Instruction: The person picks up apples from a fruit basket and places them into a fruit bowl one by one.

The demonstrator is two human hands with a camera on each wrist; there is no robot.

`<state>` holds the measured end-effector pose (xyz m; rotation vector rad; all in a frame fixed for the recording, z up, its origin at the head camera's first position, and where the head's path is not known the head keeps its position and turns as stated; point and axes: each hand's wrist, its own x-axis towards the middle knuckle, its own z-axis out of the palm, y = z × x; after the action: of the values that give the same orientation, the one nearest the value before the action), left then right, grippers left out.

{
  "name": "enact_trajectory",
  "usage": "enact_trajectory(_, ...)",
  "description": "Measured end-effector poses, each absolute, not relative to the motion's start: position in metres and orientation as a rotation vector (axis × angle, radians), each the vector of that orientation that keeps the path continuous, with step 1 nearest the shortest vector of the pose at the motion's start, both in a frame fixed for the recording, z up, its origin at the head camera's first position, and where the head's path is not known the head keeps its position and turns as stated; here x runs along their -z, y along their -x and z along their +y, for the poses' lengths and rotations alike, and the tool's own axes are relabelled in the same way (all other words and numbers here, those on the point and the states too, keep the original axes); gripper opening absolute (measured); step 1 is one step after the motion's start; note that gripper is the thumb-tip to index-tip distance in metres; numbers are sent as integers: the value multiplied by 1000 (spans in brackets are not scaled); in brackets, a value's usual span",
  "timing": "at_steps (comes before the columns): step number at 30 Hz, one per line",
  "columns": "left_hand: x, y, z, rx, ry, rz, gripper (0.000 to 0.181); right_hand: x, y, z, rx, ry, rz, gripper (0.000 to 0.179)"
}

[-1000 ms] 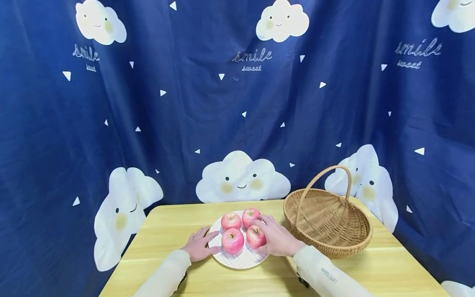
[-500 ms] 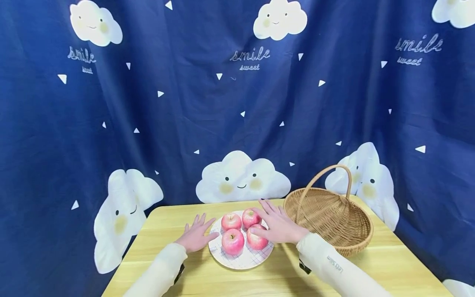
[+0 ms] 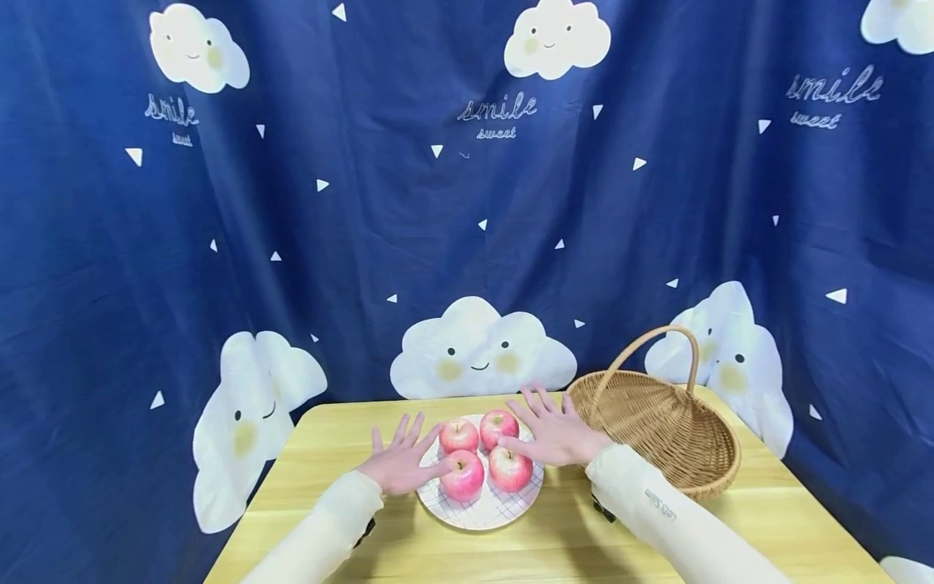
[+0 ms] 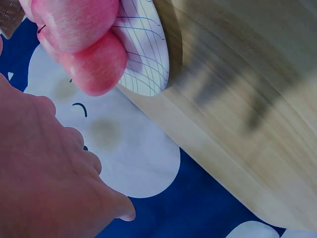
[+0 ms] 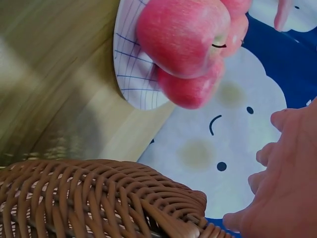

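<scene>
Several red-pink apples point(image 3: 463, 477) sit grouped on a white plate point(image 3: 481, 517) patterned with blue grid lines. My left hand point(image 3: 401, 466) is spread at the plate's left side, its thumb overlapping the front left apple in the head view. On the other side my right hand point(image 3: 558, 434) hovers with fingers spread, its thumb passing over the gap between the two right-hand apples. Neither hand grips anything. In the left wrist view the left hand point(image 4: 54, 168) stands apart from the apples point(image 4: 96, 64); the right wrist view shows the right hand point(image 5: 282, 173) likewise apart from them.
A brown wicker basket point(image 3: 711, 454) with an arched handle stands right of the plate, close beside the right forearm. The light wooden table point(image 3: 467, 560) ends in front of a dark blue curtain point(image 3: 409, 203) printed with white clouds.
The right hand has let go of the front right apple, risen and spread its fingers. My left hand has lifted from beside the plate and spread too. The apples stay on the plate.
</scene>
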<state>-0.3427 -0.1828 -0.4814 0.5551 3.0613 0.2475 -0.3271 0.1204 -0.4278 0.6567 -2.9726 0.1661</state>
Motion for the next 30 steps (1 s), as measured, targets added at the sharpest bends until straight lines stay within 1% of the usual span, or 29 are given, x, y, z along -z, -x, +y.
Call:
enact_trajectory(5, 481, 342, -179, -175, -566, 3069, 84, 431, 329, 120, -154, -651, -2985, 85)
enact_trajectory(11, 475, 331, -173, -159, -602, 3060, 81, 434, 330, 120, -155, -636, -2994, 85)
enact_trajectory(19, 479, 329, -173, -154, -619, 3083, 79, 433, 330, 120, -141, -640, -2980, 90)
enact_trajectory(30, 476, 319, -170, -197, -625, 3087, 77, 433, 327, 117, -203, -659, -2973, 84)
